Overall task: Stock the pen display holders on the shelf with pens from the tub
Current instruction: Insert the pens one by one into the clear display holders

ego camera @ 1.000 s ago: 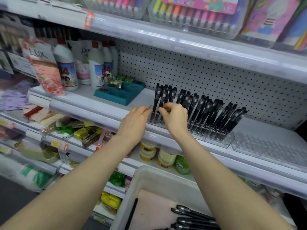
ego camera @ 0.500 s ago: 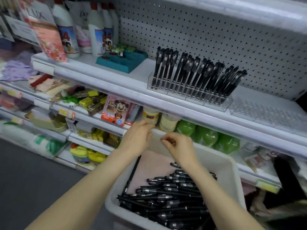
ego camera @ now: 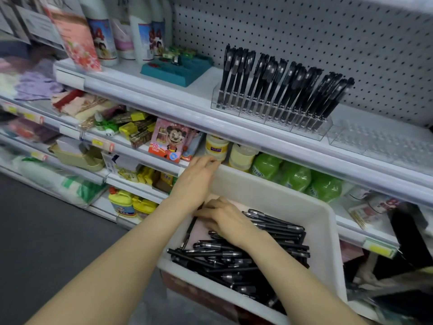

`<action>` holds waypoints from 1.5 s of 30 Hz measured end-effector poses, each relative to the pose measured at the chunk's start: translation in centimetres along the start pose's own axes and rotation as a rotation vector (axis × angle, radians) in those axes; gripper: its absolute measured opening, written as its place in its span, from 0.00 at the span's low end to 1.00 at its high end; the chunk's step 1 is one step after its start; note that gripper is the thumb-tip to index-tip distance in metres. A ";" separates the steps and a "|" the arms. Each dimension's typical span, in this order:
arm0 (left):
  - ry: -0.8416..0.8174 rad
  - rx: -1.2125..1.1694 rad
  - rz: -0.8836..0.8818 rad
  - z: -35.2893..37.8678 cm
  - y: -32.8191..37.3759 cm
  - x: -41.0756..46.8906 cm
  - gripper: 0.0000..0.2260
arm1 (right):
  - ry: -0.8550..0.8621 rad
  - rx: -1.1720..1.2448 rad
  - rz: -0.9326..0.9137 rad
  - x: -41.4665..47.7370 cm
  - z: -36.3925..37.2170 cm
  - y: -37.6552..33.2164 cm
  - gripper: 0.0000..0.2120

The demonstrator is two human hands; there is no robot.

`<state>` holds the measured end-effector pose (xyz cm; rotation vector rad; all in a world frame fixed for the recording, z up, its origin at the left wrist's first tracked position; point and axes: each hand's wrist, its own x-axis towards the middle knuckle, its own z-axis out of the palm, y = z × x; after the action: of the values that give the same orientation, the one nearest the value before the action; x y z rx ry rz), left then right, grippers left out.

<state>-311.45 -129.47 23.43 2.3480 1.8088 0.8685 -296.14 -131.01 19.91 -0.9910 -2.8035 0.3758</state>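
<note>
In the tub (ego camera: pixel 324 221) below the shelf (ego camera: pixel 234 133), white moulded plastic: black pens (ego camera: pixel 234 254), smooth barrels with silvery grips, heaped crosswise. My right forearm covers the heap's middle, and the tub's near rim runs out at the bottom edge. My right hand (ego camera: pixel 226 219) lies palm down on the heap, fingers pointing left toward a lone pen (ego camera: pixel 188 233) along the tub wall. Its fingertips are tucked out of sight, so I cannot tell whether it grasps anything. My left hand (ego camera: pixel 196 181) is at the tub's far left corner, fingers loose, tips touching the rim, holding nothing. On the shelf stand clear rigid holders (ego camera: pixel 276 118) filled with capped shelf pens (ego camera: pixel 281 85) leaning right; beside them, a blurred spare holder (ego camera: pixel 379 141). Behind is white perforated pegboard (ego camera: pixel 304 38). Half a second ago the right hand hung pinched above the heap; a second ago both hands were up at the holders.
</note>
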 end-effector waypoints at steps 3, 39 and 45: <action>-0.006 0.033 0.006 0.0 0.1 -0.1 0.25 | -0.014 -0.044 0.045 -0.4 -0.2 0.0 0.13; 0.187 0.144 0.024 -7.7 -0.8 14.2 0.27 | 0.776 0.531 0.347 5.6 -23.3 3.7 0.02; 0.185 0.145 0.027 -6.5 -1.4 14.6 0.28 | 0.944 0.383 0.356 10.8 -23.6 4.7 0.07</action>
<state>-313.36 -117.71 34.15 2.4573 1.9755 1.0218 -296.58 -116.25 41.81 -1.1605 -1.6524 0.3392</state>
